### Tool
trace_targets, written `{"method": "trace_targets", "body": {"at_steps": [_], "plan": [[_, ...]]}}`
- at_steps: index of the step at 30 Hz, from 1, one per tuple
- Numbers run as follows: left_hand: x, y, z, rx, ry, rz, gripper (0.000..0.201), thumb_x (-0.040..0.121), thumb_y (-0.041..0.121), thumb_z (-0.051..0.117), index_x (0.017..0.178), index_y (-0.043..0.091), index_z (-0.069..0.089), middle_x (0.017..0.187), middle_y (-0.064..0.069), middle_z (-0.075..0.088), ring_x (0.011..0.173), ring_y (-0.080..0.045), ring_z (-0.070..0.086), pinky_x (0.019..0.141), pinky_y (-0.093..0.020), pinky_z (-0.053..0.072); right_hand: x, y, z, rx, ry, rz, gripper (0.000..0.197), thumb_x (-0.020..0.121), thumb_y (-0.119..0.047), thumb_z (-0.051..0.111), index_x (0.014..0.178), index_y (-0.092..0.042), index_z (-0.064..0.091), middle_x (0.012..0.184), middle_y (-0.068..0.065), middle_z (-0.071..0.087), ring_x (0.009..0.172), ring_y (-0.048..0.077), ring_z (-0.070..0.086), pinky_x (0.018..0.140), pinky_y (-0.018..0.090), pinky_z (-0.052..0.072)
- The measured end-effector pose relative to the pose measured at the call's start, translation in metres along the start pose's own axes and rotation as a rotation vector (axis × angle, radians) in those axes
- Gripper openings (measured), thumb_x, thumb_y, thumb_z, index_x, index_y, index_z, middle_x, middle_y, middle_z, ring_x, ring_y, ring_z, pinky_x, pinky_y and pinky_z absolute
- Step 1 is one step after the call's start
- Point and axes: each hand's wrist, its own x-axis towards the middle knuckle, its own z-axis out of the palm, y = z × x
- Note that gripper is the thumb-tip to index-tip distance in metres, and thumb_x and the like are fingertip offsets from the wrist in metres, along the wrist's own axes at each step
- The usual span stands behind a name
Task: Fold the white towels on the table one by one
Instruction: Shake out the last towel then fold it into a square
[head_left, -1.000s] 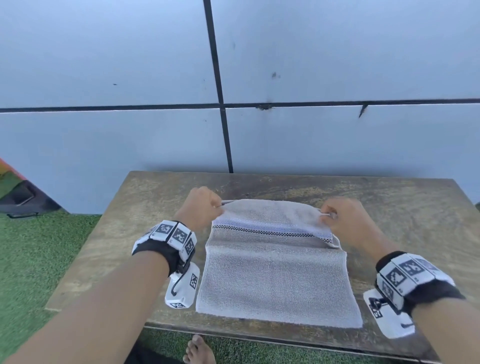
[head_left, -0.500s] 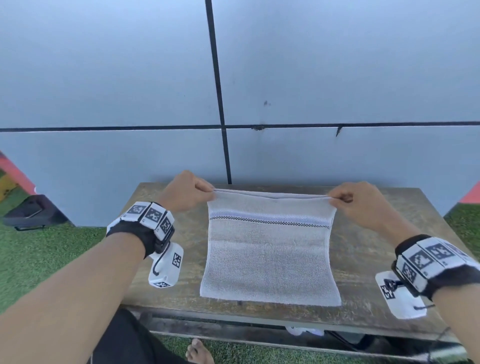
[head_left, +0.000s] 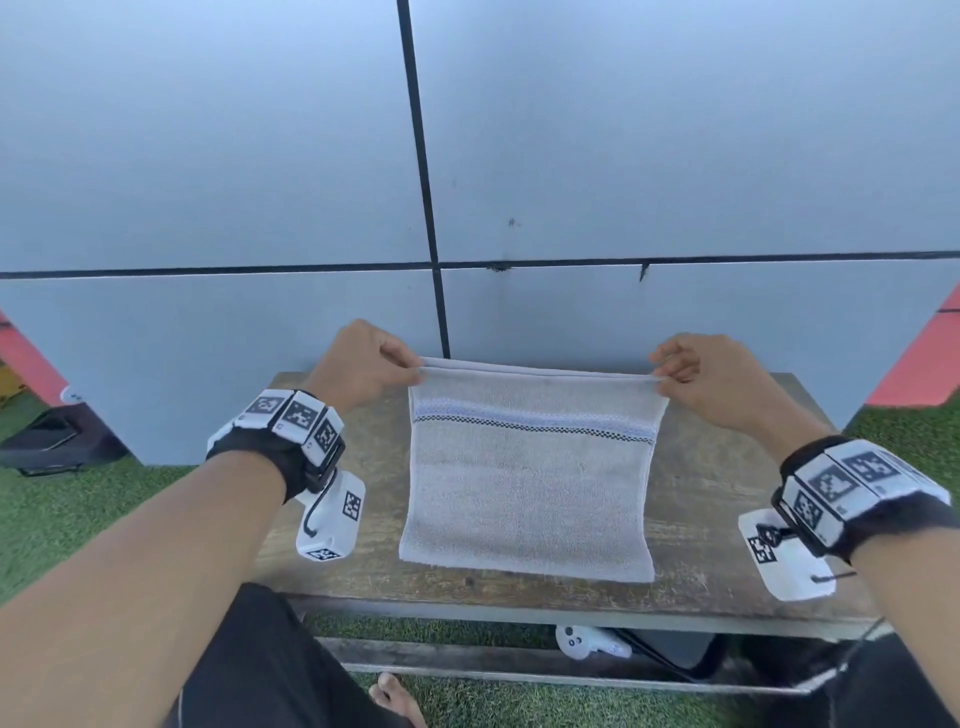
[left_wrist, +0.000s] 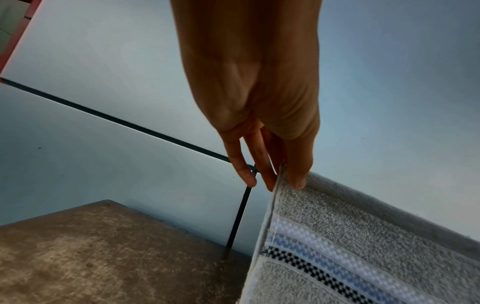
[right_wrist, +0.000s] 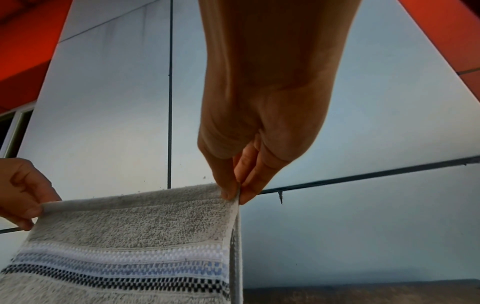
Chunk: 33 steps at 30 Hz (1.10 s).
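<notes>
A white towel (head_left: 527, 488) with a blue and black checked band hangs stretched between both hands above the wooden table (head_left: 701, 467); it looks doubled, with two top edges together. My left hand (head_left: 400, 364) pinches its top left corner, thumb on the near face as the left wrist view shows (left_wrist: 285, 181). My right hand (head_left: 670, 371) pinches the top right corner between thumb and fingers (right_wrist: 237, 195). The towel (right_wrist: 130, 236) falls from the taut top edge, and its lower edge lies near the table's front edge. The left hand (right_wrist: 23, 197) also shows in the right wrist view.
A grey panelled wall (head_left: 571, 156) stands right behind the table. Artificial grass (head_left: 62, 509) surrounds it. A dark bag (head_left: 52, 441) lies on the grass at left. A white controller (head_left: 587, 642) and a dark object sit under the table. My bare foot (head_left: 395, 701) is below.
Both hands have lifted the towel's top edge up from the table and pulled it taut, so the towel now hangs from them instead of lying folded over on the tabletop.
</notes>
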Motion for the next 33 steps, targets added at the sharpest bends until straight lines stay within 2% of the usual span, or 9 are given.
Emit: {"method": "trace_targets", "body": {"at_steps": [4,10,13,17,20,23,26,29,33], "plan": [[-0.001,0.015,-0.004,-0.034,0.023,0.003,0.006,0.076,0.011,0.084,0.080,0.013,0.080,0.076,-0.001,0.077,0.075,-0.013,0.071,0.078,-0.024,0.056,0.005,-0.010,-0.013,-0.114,-0.022,0.016,0.019,0.083,0.001,0.070,0.096,-0.012,0.075,0.085,0.003,0.069,0.073,0.010,0.060,0.062,0.001,0.039],[0.023,0.041,-0.013,-0.040,0.143,0.055,0.028,0.082,0.004,0.076,0.108,0.012,0.075,0.081,-0.005,0.073,0.062,-0.005,0.062,0.062,-0.015,0.049,0.029,-0.044,-0.039,-0.262,0.066,-0.070,0.018,0.087,-0.003,0.063,0.096,-0.008,0.078,0.091,0.008,0.075,0.085,0.018,0.064,0.084,0.017,0.037],[0.040,0.059,-0.026,0.044,0.243,0.141,0.015,0.085,0.004,0.070,0.098,0.005,0.078,0.076,-0.009,0.071,0.050,0.001,0.053,0.054,-0.006,0.042,0.047,-0.060,-0.054,-0.311,0.199,-0.145,0.016,0.089,-0.009,0.062,0.097,-0.008,0.075,0.094,0.010,0.074,0.090,0.026,0.067,0.084,0.026,0.045],[0.045,0.078,-0.043,-0.010,0.480,0.243,0.012,0.086,0.006,0.065,0.091,0.008,0.076,0.088,-0.007,0.074,0.076,-0.019,0.067,0.074,-0.032,0.058,0.057,-0.072,-0.070,-0.199,0.448,-0.301,0.017,0.092,-0.007,0.058,0.103,-0.006,0.072,0.101,0.014,0.069,0.086,0.028,0.065,0.084,0.033,0.051],[0.023,0.069,-0.036,-0.052,0.517,0.277,0.013,0.087,0.009,0.064,0.096,0.012,0.074,0.099,0.001,0.073,0.093,-0.016,0.067,0.090,-0.033,0.055,0.043,-0.060,-0.064,-0.107,0.497,-0.422,0.017,0.093,-0.002,0.059,0.105,-0.002,0.072,0.098,0.016,0.066,0.085,0.028,0.064,0.080,0.036,0.055],[-0.015,0.046,-0.015,-0.056,0.349,0.190,0.012,0.088,0.009,0.066,0.091,0.020,0.069,0.094,0.006,0.072,0.085,0.001,0.066,0.086,-0.026,0.055,0.014,-0.026,-0.039,-0.093,0.328,-0.344,0.012,0.091,-0.002,0.065,0.098,-0.005,0.073,0.093,0.011,0.068,0.085,0.028,0.065,0.082,0.040,0.057],[-0.053,0.012,0.013,0.051,0.025,0.011,0.010,0.089,0.012,0.068,0.084,0.022,0.071,0.085,0.007,0.072,0.066,-0.001,0.066,0.060,-0.017,0.053,-0.026,0.006,-0.008,-0.128,-0.002,-0.207,0.009,0.089,-0.006,0.070,0.094,-0.011,0.076,0.091,0.001,0.070,0.088,0.022,0.068,0.083,0.021,0.051],[-0.078,-0.035,0.040,0.127,-0.320,-0.087,0.008,0.083,0.023,0.078,0.081,0.029,0.074,0.080,0.009,0.075,0.079,-0.014,0.071,0.083,-0.042,0.058,-0.064,0.031,0.024,-0.151,-0.366,-0.067,0.011,0.088,-0.013,0.072,0.093,-0.021,0.075,0.093,-0.006,0.072,0.092,0.013,0.068,0.077,0.001,0.044],[-0.100,-0.059,0.061,0.261,-0.719,-0.171,0.010,0.086,0.041,0.075,0.094,0.034,0.075,0.079,0.022,0.071,0.078,0.004,0.066,0.089,-0.027,0.053,-0.093,0.044,0.043,-0.140,-0.755,0.056,0.006,0.091,-0.029,0.069,0.087,-0.034,0.069,0.088,-0.011,0.075,0.081,0.002,0.069,0.084,0.023,0.054]]}}
